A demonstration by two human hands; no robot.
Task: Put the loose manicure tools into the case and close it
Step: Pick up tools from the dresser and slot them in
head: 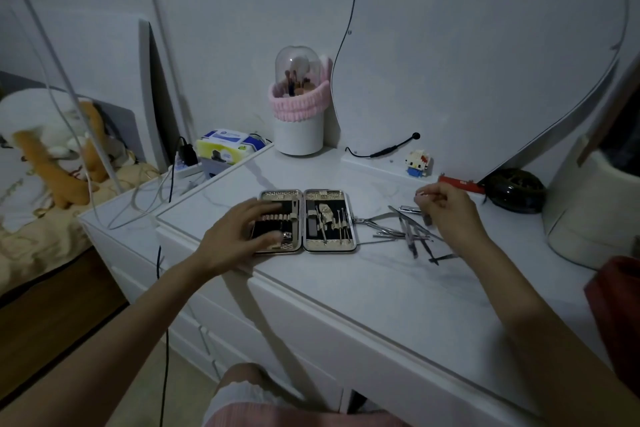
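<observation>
Left hand (pixel 239 236) steadies open case (pixel 329 218)

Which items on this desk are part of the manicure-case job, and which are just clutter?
Job:
- open case, left hand resting on its left half
- loose metal tools on the table right of the case
- right hand, pinching a small tool

Clutter:
- brush holder with pink band
- block figurine
- tissue pack
- red object
- dark round object
</observation>
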